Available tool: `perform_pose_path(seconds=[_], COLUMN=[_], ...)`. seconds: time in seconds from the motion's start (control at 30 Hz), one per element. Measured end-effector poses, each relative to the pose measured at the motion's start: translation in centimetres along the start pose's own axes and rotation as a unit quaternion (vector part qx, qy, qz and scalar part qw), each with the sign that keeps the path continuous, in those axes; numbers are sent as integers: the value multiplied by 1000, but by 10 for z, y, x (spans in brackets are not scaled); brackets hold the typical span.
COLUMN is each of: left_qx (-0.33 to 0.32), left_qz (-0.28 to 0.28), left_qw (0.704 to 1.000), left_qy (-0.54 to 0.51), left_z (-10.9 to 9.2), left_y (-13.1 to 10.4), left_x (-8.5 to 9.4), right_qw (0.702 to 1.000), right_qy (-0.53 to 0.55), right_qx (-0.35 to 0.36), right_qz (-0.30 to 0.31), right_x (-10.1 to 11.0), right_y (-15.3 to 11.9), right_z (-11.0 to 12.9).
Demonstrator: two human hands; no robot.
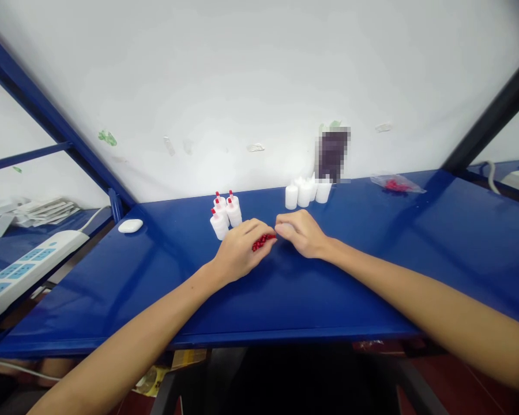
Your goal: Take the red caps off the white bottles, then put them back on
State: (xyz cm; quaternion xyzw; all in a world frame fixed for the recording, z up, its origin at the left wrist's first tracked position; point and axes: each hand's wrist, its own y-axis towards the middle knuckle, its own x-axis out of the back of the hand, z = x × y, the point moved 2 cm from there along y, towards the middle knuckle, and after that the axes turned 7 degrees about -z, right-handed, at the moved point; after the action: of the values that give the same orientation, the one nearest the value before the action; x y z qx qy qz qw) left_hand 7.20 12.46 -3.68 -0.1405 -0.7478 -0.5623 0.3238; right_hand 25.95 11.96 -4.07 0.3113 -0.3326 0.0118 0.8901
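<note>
- Red caps (263, 242), a small bunch, are sitting in the left hand (244, 245), over the blue table (354, 294), just in front of the red-tipped bottles (227, 214).
- Left fingers are cupping narrowly around the bunch, one red bit showing at the fingertips.
- Right hand (301, 233) is curling around a pale piece (288, 227), mostly hidden; cannot tell what it is. Its fingertips are nearly meeting the left ones; contact unclear.
- Plain white bottles (303, 195) are standing upright behind the right hand, near the wall.
- Clear bag (398, 184) with red bits is lying farther right.
- Spill risk: the left hand is holding many caps loosely, so loosening or tilting the fingers could scatter some.
- Knock risk: the left hand is hovering close to the red-tipped bottles; a backward swing could topple the nearest.
- Fumble risk: hands are crowding together, so a bump could dislodge the fingertip cap.
</note>
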Motion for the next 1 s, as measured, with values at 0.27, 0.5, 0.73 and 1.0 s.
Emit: perform_pose_path(seconds=[0.27, 0.5, 0.73, 1.0], left_qx=[-17, -18, -35, -83], left_qz=[-55, -51, -29, -48], left_qw=[996, 995, 995, 993], left_qy=[-63, -85, -90, 75], left_z=[-5, -6, -6, 16], left_y=[-4, -5, -10, 3], left_x=[3, -1, -2, 29], right_qw=[980, 987, 994, 999], right_qy=[-184, -127, -37, -28], right_qx=[48, 41, 33, 11], right_qz=[64, 86, 102, 36], right_x=[-6, -5, -8, -1], right_y=[-4, -4, -3, -1], right_z=[17, 22, 29, 13])
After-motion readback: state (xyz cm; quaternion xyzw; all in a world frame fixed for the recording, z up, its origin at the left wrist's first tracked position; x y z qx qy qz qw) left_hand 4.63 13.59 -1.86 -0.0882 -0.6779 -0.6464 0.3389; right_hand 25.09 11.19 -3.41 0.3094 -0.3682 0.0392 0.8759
